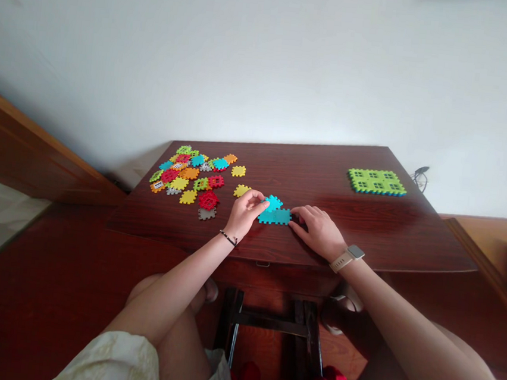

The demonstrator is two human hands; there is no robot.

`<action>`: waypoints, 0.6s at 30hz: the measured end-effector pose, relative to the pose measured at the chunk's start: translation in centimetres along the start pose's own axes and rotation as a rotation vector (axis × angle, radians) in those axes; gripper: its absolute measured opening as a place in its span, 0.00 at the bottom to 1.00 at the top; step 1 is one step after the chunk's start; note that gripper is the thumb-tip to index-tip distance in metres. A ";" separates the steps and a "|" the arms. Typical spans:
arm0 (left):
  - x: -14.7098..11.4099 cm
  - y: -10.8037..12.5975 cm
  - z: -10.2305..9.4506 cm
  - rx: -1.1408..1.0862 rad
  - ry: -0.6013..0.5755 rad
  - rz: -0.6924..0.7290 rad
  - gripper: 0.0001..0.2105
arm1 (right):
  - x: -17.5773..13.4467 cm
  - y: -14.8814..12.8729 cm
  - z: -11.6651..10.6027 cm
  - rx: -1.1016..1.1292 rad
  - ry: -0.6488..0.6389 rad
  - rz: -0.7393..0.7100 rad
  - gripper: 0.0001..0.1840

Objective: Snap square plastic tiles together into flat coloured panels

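Door: brown wood (28,150), at the far left, beside the white wall (293,56).
Loose stock: a scattered pile of notched pieces (189,173) on the table's left side, some overlapping; red, yellow, orange, green, blue and grey noted, several with window-like openings.
Pile's near edge: one grey piece (207,214), just below a red piece (208,200).
Strays: two yellow pieces, the farther (238,170) lying flat, the nearer (241,190) just beyond the left hand (247,210).
Left hand: thumb and fingers closed in a pinch on a blue piece (274,203); dark bracelet (229,238) at the wrist.
Work point: near the table's front edge, between both hands; the pinched piece sits tilted over the far side of a flat blue strip (280,217).
Right hand: thumb and forefinger parted (319,229), tips at the strip's right end; whether they grip it, I cannot tell. Watch (349,258) worn on a pale strap.
Green panel: flat (376,181), windowed, with blue showing beneath its near edge, on the table's right side (410,241).
Cable: dark (421,178), beyond the table's right edge.
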State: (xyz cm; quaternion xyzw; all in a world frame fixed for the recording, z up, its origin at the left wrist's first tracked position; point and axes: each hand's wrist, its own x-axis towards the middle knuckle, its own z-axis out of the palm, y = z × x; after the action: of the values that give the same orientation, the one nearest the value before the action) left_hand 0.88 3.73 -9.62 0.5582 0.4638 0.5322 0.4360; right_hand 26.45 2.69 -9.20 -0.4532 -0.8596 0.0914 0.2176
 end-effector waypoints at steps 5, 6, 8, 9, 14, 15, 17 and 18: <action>0.1 0.0 -0.1 0.008 0.002 0.024 0.16 | 0.0 0.0 0.0 -0.006 0.004 0.000 0.14; 0.1 -0.1 -0.1 -0.014 0.007 0.024 0.17 | 0.0 0.0 0.0 -0.004 0.004 0.000 0.14; 0.1 -0.2 -0.1 -0.043 0.014 0.047 0.18 | 0.0 -0.1 0.0 0.002 0.010 0.004 0.14; 0.0 -0.1 -0.1 -0.046 0.009 0.062 0.19 | 0.0 -0.1 -0.1 0.006 0.015 0.006 0.14; -0.4 0.3 0.2 -0.029 -0.098 0.070 0.19 | 0.0 -0.3 -0.1 0.041 0.024 0.012 0.14; -0.5 0.4 0.2 -0.023 -0.115 0.071 0.19 | 0.0 -0.3 -0.1 0.051 0.027 0.011 0.15; -0.6 0.5 0.4 -0.007 -0.127 0.074 0.18 | -0.1 -0.4 -0.1 0.072 0.039 0.004 0.16; -0.6 0.5 0.4 -0.002 -0.125 0.070 0.18 | -0.2 -0.5 -0.1 0.080 0.047 0.000 0.17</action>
State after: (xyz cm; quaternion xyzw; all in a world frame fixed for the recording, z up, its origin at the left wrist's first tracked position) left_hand 1.31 3.06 -9.27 0.6058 0.4153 0.5118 0.4456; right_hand 26.23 2.29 -9.01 -0.4462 -0.8499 0.1151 0.2556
